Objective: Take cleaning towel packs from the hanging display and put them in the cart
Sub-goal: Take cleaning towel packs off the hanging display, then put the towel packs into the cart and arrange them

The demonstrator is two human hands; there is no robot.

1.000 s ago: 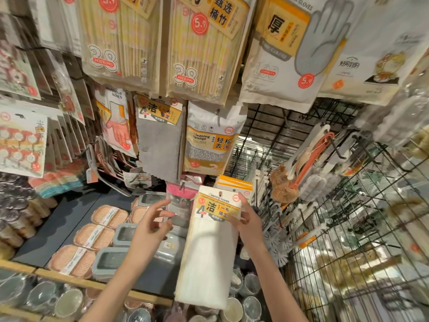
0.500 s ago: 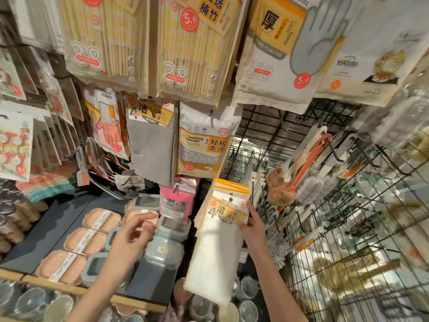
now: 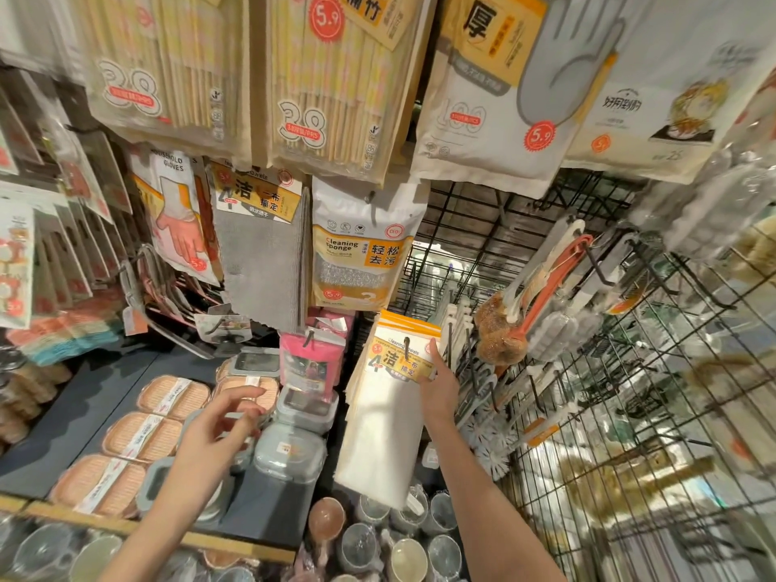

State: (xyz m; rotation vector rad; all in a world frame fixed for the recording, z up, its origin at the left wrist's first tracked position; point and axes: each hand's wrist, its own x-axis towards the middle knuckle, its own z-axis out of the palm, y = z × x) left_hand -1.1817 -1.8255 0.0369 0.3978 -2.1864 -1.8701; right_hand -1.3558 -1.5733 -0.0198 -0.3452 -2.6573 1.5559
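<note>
A white cleaning towel pack (image 3: 384, 430) with a yellow header hangs at the front of a stack on a black hook (image 3: 406, 344), centre of view. My right hand (image 3: 439, 386) grips the pack's right edge at the header, thumb up along the front and fingers hidden behind it. My left hand (image 3: 214, 430) hovers lower left over grey lidded containers, fingers loosely curled and holding nothing. A grey cleaning towel pack (image 3: 260, 254) hangs higher up to the left. No cart is in view.
Chopstick packs (image 3: 336, 77), a glove pack (image 3: 504, 90) and a cleaning sponge pack (image 3: 357, 254) hang overhead. A black wire rack (image 3: 630, 371) with brushes fills the right. Grey containers (image 3: 289, 451), orange trays (image 3: 142, 430) and glass cups (image 3: 403, 552) lie below.
My left hand let go of the white pack and dropped away to the lower left. My right hand carried the pack farther away and up, where it now hangs on the hook.
</note>
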